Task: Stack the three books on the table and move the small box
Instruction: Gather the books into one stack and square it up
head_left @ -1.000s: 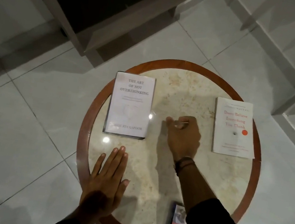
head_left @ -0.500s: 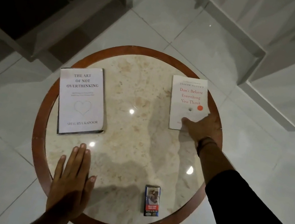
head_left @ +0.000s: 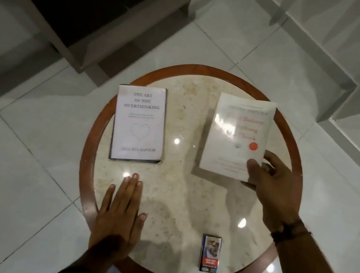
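— Where are the hands?
— The left hand (head_left: 118,217) lies flat and open on the round table (head_left: 86,168), just below the white book (head_left: 139,124). The right hand (head_left: 270,178) grips the cream book (head_left: 234,134).
— How many things?
— Two books, one small box (head_left: 210,253).

1 head-worn wide-angle camera looks steeply down at close range; round tabletop (head_left: 89,151) fills frame centre.
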A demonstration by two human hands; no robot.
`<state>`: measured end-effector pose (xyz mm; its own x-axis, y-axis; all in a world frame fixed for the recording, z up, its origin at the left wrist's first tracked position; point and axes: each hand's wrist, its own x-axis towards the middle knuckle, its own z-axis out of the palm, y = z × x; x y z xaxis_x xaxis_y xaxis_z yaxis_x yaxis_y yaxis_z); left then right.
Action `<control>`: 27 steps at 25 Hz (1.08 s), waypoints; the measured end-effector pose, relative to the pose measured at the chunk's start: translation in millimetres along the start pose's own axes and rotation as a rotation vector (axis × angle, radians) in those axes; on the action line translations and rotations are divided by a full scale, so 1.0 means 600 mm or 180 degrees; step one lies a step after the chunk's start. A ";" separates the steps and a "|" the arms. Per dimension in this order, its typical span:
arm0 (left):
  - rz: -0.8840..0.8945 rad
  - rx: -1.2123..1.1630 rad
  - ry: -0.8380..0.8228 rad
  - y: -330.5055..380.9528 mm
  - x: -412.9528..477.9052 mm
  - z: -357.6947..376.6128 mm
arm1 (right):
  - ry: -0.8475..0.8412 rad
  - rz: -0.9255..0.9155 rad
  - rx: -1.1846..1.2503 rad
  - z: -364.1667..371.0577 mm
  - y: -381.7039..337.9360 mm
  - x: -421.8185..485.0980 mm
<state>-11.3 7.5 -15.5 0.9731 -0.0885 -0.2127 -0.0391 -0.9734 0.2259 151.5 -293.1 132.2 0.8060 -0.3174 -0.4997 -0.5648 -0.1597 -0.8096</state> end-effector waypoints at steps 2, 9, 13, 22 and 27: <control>0.0007 0.0020 0.0008 0.005 0.001 -0.003 | -0.0378 0.0031 0.0136 0.071 -0.015 -0.027; 0.0002 -0.0129 0.0056 0.007 0.005 -0.009 | -0.0742 0.0048 -0.0360 0.311 -0.021 -0.020; -0.0030 -0.0324 0.0080 0.010 0.005 -0.022 | -0.0183 -0.0153 -0.1445 0.344 -0.005 -0.012; -0.2029 -0.2229 0.0572 -0.050 0.229 -0.175 | -0.0275 -0.0043 -0.1806 0.366 -0.028 0.042; -0.2401 -0.2239 -0.0153 -0.027 0.307 -0.193 | -0.0090 -0.0023 -0.2228 0.418 -0.030 0.030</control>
<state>194.7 31.3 52.1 0.6787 0.4704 -0.5640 0.7344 -0.4367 0.5196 220.9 -61.7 60.7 0.8091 -0.2910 -0.5105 -0.5330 -0.7294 -0.4289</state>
